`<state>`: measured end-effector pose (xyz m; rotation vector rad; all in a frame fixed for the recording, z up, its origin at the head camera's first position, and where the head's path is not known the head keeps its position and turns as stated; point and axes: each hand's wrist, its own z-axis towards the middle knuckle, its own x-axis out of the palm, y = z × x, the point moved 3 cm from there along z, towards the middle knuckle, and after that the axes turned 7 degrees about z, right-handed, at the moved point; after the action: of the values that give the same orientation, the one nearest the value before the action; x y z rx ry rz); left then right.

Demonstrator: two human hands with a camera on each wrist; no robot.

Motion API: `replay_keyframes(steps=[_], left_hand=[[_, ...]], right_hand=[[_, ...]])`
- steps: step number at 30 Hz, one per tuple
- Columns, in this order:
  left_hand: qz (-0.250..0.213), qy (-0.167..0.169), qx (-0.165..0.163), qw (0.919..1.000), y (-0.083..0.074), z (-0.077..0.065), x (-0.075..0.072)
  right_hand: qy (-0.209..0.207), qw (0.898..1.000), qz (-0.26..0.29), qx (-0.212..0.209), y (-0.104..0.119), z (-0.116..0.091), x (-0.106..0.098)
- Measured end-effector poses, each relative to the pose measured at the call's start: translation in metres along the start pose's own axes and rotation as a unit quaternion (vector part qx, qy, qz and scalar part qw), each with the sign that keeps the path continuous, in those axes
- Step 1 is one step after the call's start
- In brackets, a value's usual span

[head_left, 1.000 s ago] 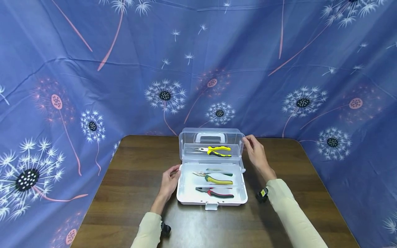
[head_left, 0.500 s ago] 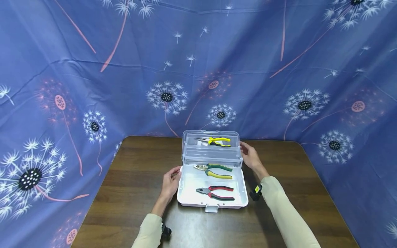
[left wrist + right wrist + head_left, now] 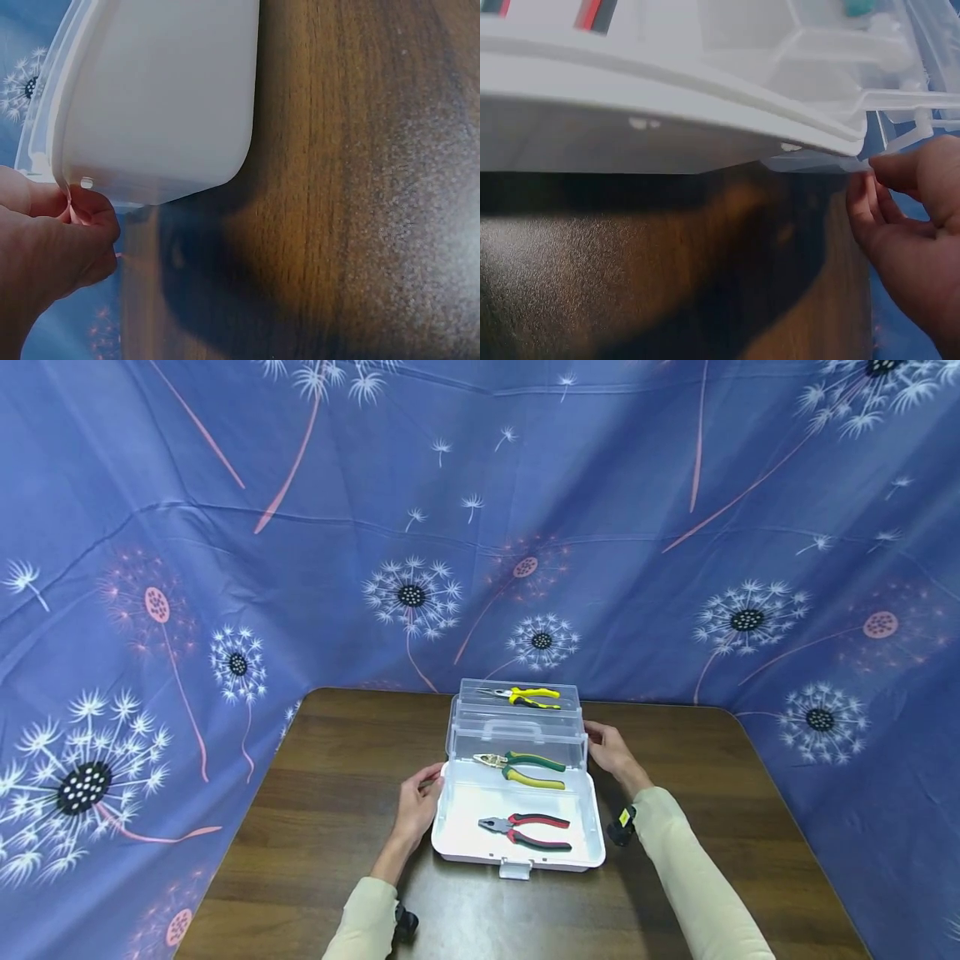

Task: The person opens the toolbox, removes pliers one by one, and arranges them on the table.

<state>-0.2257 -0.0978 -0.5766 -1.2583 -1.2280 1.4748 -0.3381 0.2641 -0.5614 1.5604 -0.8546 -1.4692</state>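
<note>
A white plastic toolbox [image 3: 517, 867] stands unfolded on the table, its clear lid [image 3: 452, 727] tipped back behind it. My left hand [image 3: 417, 802] pinches the box's left rim near the back; the left wrist view shows thumb and finger meeting there. At the back right corner, my right hand [image 3: 611, 748] pinches the edge of the clear lid. Red-and-black pliers [image 3: 525, 832] lie in the front of the box. Green-and-yellow pliers [image 3: 521, 770] rest in the tray behind them. Yellow-and-black long-nose pliers [image 3: 519, 697] lie in the raised rear tray [image 3: 468, 693].
The brown wooden table [image 3: 337, 760] surrounds the box on both sides and in front. A blue curtain [image 3: 315, 568] with a dandelion print hangs right behind the table's back edge. A white latch [image 3: 515, 869] juts from the box's front.
The clear lid has swung back and down, and the trays have spread apart, uncovering the pliers. My right hand has moved lower with the lid. My left hand stays on the rim.
</note>
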Motion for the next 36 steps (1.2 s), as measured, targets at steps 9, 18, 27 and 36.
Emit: replay_keyframes(steps=[9,18,27,36], left_hand=[[0.007,0.002,0.001,1.0,0.003,0.002,-0.003],[0.021,-0.005,-0.01,0.9997,0.003,0.001,-0.007],[0.017,0.002,-0.013,0.9998,-0.002,-0.004,-0.005],[0.015,0.007,0.0,0.9999,-0.023,-0.01,-0.002]], right_hand=[[0.025,0.997,0.021,0.065,0.02,0.007,-0.006],[-0.021,0.999,-0.042,0.006,0.08,0.025,-0.019],[0.005,0.998,-0.052,-0.029,0.113,0.041,0.019],[0.042,0.991,-0.117,-0.058,0.118,0.047,0.042]])
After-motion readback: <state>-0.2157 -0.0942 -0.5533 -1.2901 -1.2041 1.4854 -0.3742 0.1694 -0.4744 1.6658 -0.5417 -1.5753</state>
